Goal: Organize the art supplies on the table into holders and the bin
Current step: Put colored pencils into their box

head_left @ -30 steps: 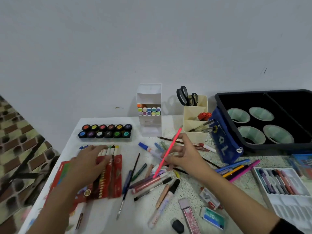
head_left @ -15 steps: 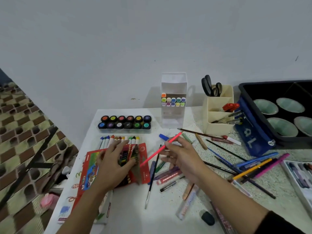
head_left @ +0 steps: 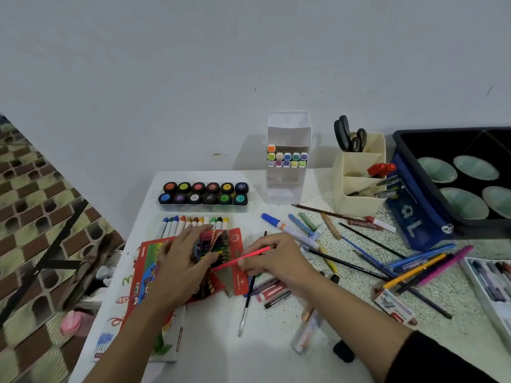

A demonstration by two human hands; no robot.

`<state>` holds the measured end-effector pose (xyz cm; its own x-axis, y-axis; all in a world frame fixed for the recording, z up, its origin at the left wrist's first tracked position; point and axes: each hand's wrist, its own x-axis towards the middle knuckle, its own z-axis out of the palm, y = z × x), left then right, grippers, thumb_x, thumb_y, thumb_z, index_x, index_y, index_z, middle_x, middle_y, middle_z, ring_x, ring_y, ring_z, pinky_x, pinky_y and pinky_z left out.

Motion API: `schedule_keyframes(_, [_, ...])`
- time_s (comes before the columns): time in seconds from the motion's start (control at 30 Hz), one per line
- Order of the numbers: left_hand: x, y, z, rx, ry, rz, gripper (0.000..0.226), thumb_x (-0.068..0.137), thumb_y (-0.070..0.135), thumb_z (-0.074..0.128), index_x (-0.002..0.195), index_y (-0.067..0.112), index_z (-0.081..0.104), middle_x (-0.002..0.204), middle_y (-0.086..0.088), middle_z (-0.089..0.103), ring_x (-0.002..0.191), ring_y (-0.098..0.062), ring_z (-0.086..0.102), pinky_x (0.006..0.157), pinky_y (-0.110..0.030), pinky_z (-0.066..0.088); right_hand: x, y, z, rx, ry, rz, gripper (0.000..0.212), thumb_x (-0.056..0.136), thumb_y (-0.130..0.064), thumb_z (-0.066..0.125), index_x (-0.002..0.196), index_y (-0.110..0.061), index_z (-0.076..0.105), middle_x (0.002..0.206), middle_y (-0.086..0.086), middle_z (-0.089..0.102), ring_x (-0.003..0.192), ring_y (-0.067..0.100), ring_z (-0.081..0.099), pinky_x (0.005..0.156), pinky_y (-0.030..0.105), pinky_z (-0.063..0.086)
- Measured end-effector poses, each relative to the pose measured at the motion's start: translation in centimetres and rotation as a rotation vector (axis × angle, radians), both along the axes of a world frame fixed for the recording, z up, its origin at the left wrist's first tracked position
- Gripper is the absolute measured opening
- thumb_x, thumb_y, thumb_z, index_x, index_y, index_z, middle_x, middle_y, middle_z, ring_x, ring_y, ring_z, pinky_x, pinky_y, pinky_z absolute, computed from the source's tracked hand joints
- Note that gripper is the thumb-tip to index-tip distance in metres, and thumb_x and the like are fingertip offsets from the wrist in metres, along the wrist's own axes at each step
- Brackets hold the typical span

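Soft, even indoor light, faint shadows, wide-angle bending and blur toward edges.

Wall: plain pale grey wall (head_left: 193, 64) on the far side, with a few small dark marks.
Table: white top (head_left: 210, 352), speckled toward the right, touching the wall.
Floor: left, brown-and-olive checked covering (head_left: 30, 172) crossed by black bars (head_left: 55, 252).
Light: soft, even.
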<state>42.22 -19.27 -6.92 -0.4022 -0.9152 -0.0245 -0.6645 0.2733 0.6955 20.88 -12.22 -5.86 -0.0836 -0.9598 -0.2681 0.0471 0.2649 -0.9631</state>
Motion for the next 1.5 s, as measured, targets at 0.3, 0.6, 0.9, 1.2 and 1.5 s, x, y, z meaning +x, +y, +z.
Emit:
schedule_keyframes(0.3, [-0.3, 0.1, -0.8, -0.132, -0.019, -0.020, 0.048, 0.081, 0.068, 0.037, 0.125, 0.052, 0.045, 0.133, 0.024, 0.041, 0.126, -0.003, 0.037, 0.119, -0.052, 0.014, 2.5, -1.1, -1.0, -0.447, 0.981, 0.267, 0.011, 0.085, -0.025, 0.073, 0.093, -0.021, 0.080, 0.093, -0.005, 0.063, 0.080, 0.017, 0.059, 0.065, 0.034, 0.049])
schedule_keyframes(0.6, [-0.7, 0.1, -1.0, -0.113, -0.042, -0.036, 0.046, 0.085, 0.064, 0.034, 0.127, 0.050, 0.045, 0.142, 0.015, 0.042, 0.136, -0.010, 0.034, 0.121, -0.050, 0.009, 0.7, 0.0, -2.2, -0.514, 0.955, 0.219, 0.013, 0.088, -0.016, 0.072, 0.099, -0.014, 0.079, 0.100, -0.001, 0.068, 0.097, 0.015, 0.053, 0.084, 0.021, 0.036])
schedule_keyframes(0.9, [-3.5, 0.5, -0.6, -0.090, -0.001, -0.042, 0.038, 0.083, 0.061, 0.030, 0.118, 0.054, 0.043, 0.130, 0.020, 0.042, 0.133, -0.010, 0.038, 0.119, -0.055, 0.012, 1.7, -0.4, -2.5, -0.511, 0.969, 0.150, 0.003, 0.078, -0.016, 0.076, 0.076, -0.015, 0.075, 0.076, -0.001, 0.069, 0.069, 0.018, 0.059, 0.064, 0.036, 0.050])
schedule_keyframes(1.2, [-4.0, 0.8, -0.4, -0.131, -0.025, -0.024, 0.053, 0.081, 0.062, 0.028, 0.124, 0.043, 0.051, 0.127, 0.024, 0.037, 0.120, 0.004, 0.030, 0.119, -0.050, 0.010, -0.4, -0.4, -2.2, -0.466, 0.947, 0.197, 0.006, 0.080, -0.025, 0.078, 0.075, -0.021, 0.077, 0.073, -0.007, 0.069, 0.078, 0.016, 0.054, 0.075, 0.039, 0.046])
schedule_keyframes(1.5, [-4.2, 0.5, -1.4, -0.161, -0.103, -0.035, 0.037, 0.088, 0.059, 0.037, 0.124, 0.051, 0.043, 0.141, 0.011, 0.042, 0.125, -0.002, 0.031, 0.120, -0.049, 0.007, -5.0, 2.7, 0.8, -0.325, 0.994, -0.053, 0.013, 0.094, -0.031, 0.067, 0.089, -0.021, 0.075, 0.078, -0.013, 0.066, 0.066, 0.001, 0.059, 0.064, 0.014, 0.044])
